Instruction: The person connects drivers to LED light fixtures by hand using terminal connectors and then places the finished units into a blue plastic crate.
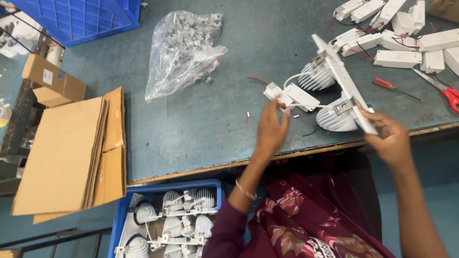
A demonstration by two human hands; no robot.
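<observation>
Nearest, a blue crate (pixel 125 210) below the table edge was seen packed with white finned lamp units, which were judged to be finished pieces; flattened cardboard (pixel 67 153) was stacked beside it on the left. On the teal table (pixel 205 129), a twin lamp fitting (pixel 334 91) was held tilted on edge close to the near rim, its two ribbed heat sinks turned toward the left. The right hand (pixel 389 138) was closed around the lower end of the fitting's white frame, fingers curled over its edge. The left hand (pixel 271 131) was raised with fingers loosely open, the fingertips laid against the small white driver box (pixel 294 98) wired to the fitting; nothing was gripped firmly by it, as far as could be told. Farther back, a clear bag of metal clips (pixel 184 50) was lying, and a heap of white driver boxes (pixel 406 33) with red leads was left unused at the far right, beside red-handled scissors (pixel 447 93). Much work was therefore judged to be left.
</observation>
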